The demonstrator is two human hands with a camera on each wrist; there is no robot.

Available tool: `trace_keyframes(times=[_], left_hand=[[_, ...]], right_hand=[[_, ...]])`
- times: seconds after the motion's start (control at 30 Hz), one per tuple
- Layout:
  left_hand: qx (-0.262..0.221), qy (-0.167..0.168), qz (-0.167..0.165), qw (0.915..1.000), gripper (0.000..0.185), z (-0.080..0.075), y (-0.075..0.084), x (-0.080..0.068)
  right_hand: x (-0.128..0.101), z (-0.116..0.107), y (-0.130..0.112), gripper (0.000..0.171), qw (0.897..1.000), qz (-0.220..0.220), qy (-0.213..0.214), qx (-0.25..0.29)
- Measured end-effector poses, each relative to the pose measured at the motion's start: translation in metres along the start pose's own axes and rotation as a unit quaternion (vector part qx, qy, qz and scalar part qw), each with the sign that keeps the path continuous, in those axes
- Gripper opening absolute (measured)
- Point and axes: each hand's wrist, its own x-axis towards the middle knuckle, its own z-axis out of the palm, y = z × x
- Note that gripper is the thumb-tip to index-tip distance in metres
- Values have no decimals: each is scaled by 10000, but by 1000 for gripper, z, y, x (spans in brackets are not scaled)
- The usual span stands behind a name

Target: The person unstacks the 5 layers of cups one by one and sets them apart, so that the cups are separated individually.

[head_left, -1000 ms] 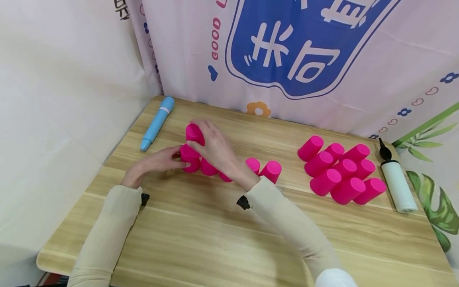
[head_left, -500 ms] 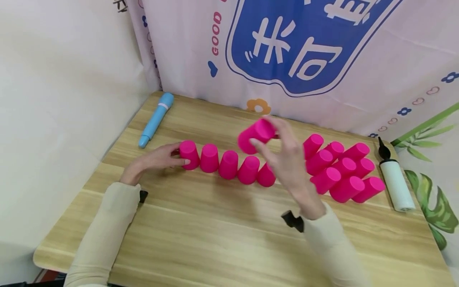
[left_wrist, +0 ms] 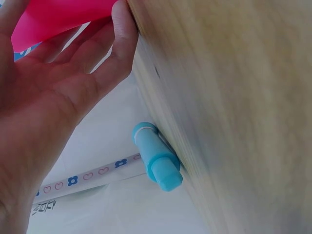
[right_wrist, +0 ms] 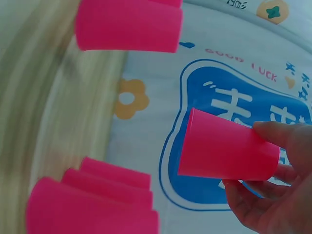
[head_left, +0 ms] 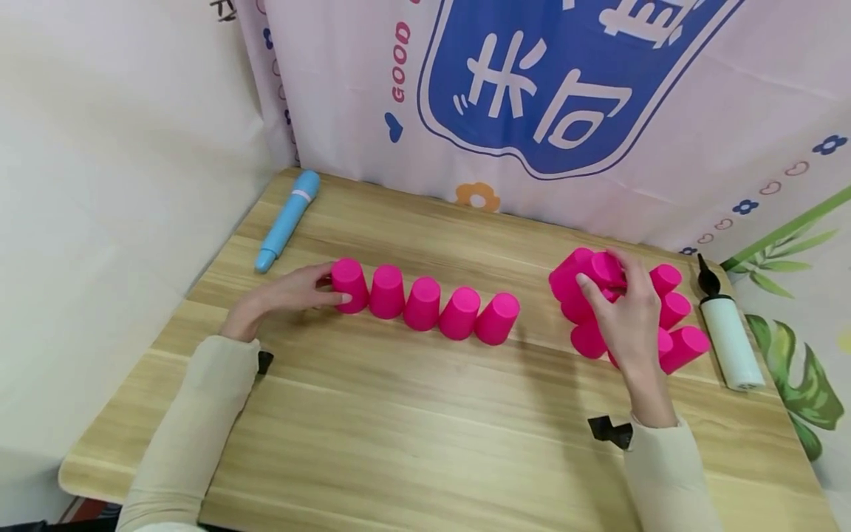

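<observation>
Several upside-down pink cups stand in a row across the middle of the table, in the head view. My left hand (head_left: 289, 290) holds the leftmost pink cup (head_left: 349, 287), with thumb in front and fingers behind; the left wrist view shows its pink side (left_wrist: 68, 19) against the fingers. My right hand (head_left: 628, 318) grips another pink cup (right_wrist: 229, 146) between thumb and fingers, over the cluster of upside-down pink cups (head_left: 686, 349) at the right. In the right wrist view that cup is raised off the table, and the hand partly hides the cluster in the head view.
A light blue capped tube (head_left: 287, 220) lies at the table's back left. A pale green hand pump (head_left: 733, 343) with a black tip lies right of the cluster. A printed cloth (head_left: 372, 96) hangs behind the wooden table (head_left: 399, 428), and a white wall stands left.
My right hand has carried a pink cup from the row's left end rightward to the cluster, uncovering the whole row. My left hand stays at the leftmost cup.
</observation>
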Motion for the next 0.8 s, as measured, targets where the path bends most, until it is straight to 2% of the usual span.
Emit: trace_keyframes(times=[0.1,0.33,0.5,0.63,0.8], left_hand=[[-19,-72,-6,10000,69,2,0,1],[35,-35,-82,10000,69,0,-2,-1],[36,-83,-50,9999,69,-2,-1,1],[39,-83,-55,9999,69,-2,-2,3],[-8,-104,-83,9999,69,0,-2,5]], right_hand=[[-10,-9,9,56,9998,159,90,-84],[-35,-37,13,53,9974,355,628,-66],[-58,-50,27,50,9962,406,773,-28],[-70,-56,41,48,9952,736,639,-61],[-76,-58,56,51,9890,1455,70,-241]])
